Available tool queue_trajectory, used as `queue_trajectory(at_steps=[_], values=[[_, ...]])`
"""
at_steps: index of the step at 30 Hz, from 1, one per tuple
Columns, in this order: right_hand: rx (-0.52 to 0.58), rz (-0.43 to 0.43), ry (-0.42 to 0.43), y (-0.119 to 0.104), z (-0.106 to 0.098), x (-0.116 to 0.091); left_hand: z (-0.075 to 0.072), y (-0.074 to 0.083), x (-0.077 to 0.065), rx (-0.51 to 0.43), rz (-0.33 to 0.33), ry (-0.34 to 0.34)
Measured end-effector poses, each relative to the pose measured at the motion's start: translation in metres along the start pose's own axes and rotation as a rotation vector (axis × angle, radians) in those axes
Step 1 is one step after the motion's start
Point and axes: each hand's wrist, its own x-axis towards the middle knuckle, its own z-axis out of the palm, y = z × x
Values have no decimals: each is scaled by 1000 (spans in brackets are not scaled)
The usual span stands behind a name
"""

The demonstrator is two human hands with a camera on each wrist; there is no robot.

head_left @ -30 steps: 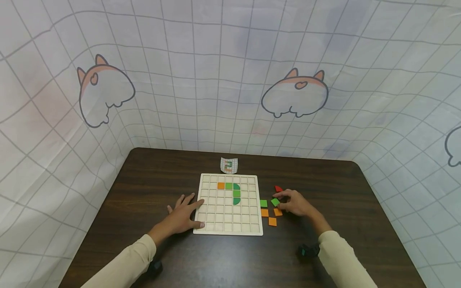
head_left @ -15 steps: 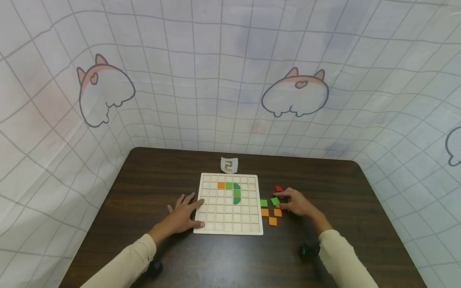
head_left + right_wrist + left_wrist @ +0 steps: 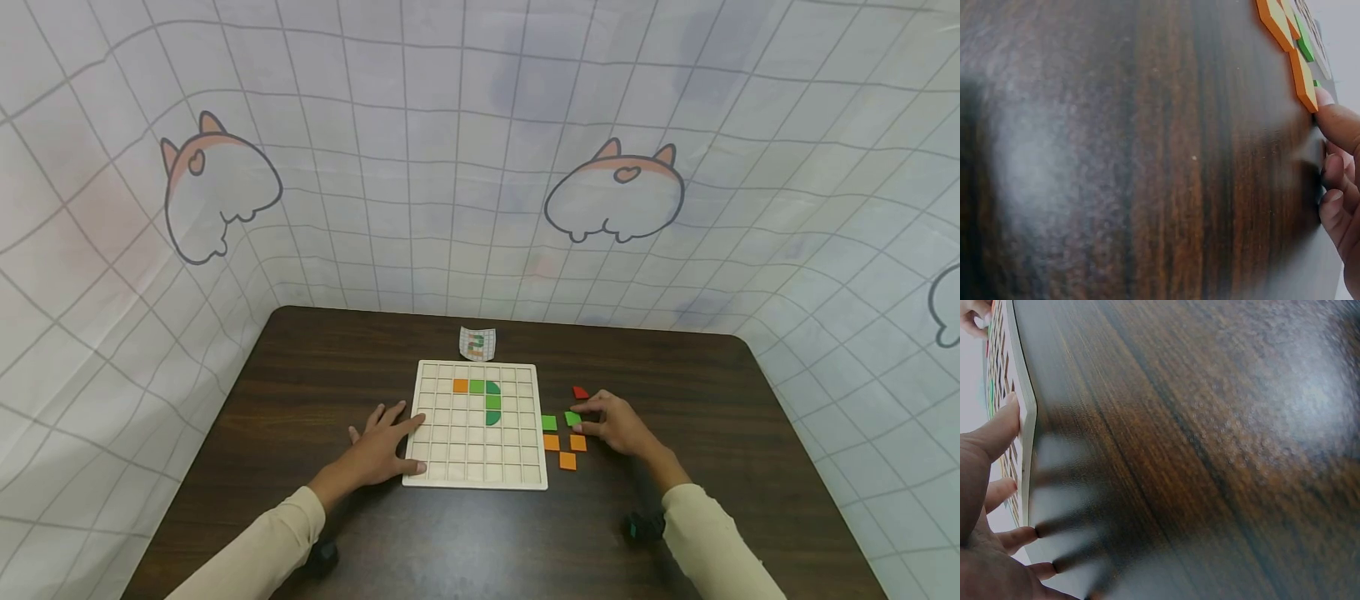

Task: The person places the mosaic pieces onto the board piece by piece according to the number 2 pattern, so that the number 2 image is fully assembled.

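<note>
A pale wooden grid board [image 3: 457, 454] lies mid-table. Set in its cells are an orange square [image 3: 461, 386], two light green squares [image 3: 477, 387] and two dark green rounded pieces [image 3: 492, 417]. My left hand [image 3: 373, 450] rests at the board's left edge, fingers spread, thumb and index on the rim. Right of the board, my right hand [image 3: 617, 423] pinches a light green square tile [image 3: 572, 418] between thumb and forefinger, low at the table. In the right wrist view that tile mostly hides behind the thumb [image 3: 1335, 122].
Between board and right hand lie another green square [image 3: 549, 422] and several orange squares [image 3: 567, 461]. A red piece [image 3: 581, 392] sits just beyond the right fingers. A small patterned card [image 3: 477, 344] lies behind the board. A grid-printed cloth [image 3: 495, 275] hangs around the table.
The green tile under the right fingers has turned slightly to sit straighter, and the right fingertips have shifted a little. The left hand and the board stay put.
</note>
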Motion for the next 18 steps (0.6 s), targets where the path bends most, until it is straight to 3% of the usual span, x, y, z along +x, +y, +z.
queue_trajectory(at_steps=[11,18], values=[[-22,3,32,0,3,-3,2,-2,1,4,-9,-8],[83,42,56,-5,3,-2,2,-2,1,1,-5,1]])
